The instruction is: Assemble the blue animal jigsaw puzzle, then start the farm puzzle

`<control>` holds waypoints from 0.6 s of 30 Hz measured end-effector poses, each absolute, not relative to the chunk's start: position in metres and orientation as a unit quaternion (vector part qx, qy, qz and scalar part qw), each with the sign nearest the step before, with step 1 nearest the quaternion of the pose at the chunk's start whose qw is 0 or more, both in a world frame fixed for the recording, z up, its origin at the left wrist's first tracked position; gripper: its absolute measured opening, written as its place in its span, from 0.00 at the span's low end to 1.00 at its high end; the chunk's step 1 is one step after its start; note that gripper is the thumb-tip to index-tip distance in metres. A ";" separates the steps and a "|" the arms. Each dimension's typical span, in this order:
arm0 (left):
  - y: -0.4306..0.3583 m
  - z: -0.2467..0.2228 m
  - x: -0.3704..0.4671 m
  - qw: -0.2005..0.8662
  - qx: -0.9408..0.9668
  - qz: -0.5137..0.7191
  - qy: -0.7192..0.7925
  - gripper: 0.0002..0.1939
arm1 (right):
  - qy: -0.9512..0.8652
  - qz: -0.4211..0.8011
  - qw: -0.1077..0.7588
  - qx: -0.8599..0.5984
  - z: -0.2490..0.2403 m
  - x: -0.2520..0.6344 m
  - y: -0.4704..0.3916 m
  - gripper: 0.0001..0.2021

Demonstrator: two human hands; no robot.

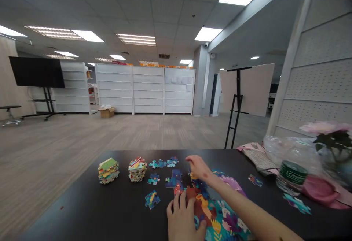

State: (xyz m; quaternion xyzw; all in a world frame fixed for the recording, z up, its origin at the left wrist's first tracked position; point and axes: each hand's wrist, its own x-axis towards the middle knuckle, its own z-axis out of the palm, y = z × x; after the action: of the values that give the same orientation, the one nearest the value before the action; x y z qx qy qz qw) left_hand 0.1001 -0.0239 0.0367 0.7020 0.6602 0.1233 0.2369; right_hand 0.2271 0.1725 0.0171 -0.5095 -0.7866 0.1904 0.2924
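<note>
The left hand (184,217) lies palm down on the left edge of the puzzle (213,211), fingers loosely spread and clasping nothing. The right hand (199,166) is at the puzzle's far left, fingers curled; whether they grip a piece I cannot tell. Left of the puzzle on the table (82,211) stand a green-topped stack (108,171), a second stack (137,170) and loose blue pieces (152,199). The partly joined puzzle shows white rabbits and purple patches on blue-green. Far beyond and left of it, a cardboard box (106,113) holds something white. Right of it stand a green-labelled bottle (292,177), contents unclear, and a vase (337,167) with a pink flower (326,127).
</note>
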 end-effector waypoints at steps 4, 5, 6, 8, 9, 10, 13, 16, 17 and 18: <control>-0.022 0.036 0.100 0.242 0.699 0.121 0.662 0.35 | -0.757 0.150 0.261 -0.580 0.018 0.273 0.194 0.04; -0.021 0.036 0.101 0.244 0.697 0.121 0.663 0.35 | -0.754 0.145 0.251 -0.589 0.015 0.283 0.197 0.04; -0.021 0.036 0.100 0.245 0.696 0.122 0.663 0.35 | -0.751 0.140 0.243 -0.597 0.012 0.290 0.200 0.04; -0.021 0.037 0.100 0.244 0.698 0.126 0.661 0.34 | -0.745 0.136 0.235 -0.609 0.004 0.299 0.204 0.03; -0.022 0.037 0.099 0.244 0.700 0.129 0.658 0.34 | -0.741 0.137 0.235 -0.614 0.002 0.300 0.205 0.04; -0.023 0.037 0.098 0.245 0.704 0.134 0.654 0.33 | -0.738 0.140 0.237 -0.616 0.000 0.300 0.207 0.04; -0.025 0.038 0.096 0.252 0.707 0.144 0.645 0.33 | -0.733 0.165 0.258 -0.607 0.000 0.295 0.211 0.08; -0.024 0.037 0.097 0.255 0.701 0.139 0.651 0.34 | -0.745 0.211 0.288 -0.563 0.004 0.283 0.208 0.11; -0.024 0.037 0.097 0.253 0.699 0.138 0.654 0.34 | -0.752 0.230 0.294 -0.543 0.005 0.278 0.206 0.12; -0.023 0.036 0.098 0.251 0.699 0.140 0.655 0.34 | -0.759 0.247 0.298 -0.523 0.005 0.273 0.204 0.12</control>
State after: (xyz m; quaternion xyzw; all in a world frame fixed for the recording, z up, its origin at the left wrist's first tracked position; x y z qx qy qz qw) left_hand 0.0978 -0.0232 0.0364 0.6988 0.6552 0.1399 0.2505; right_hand 0.2725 0.2037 0.0050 -0.5229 -0.7593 0.2470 0.2982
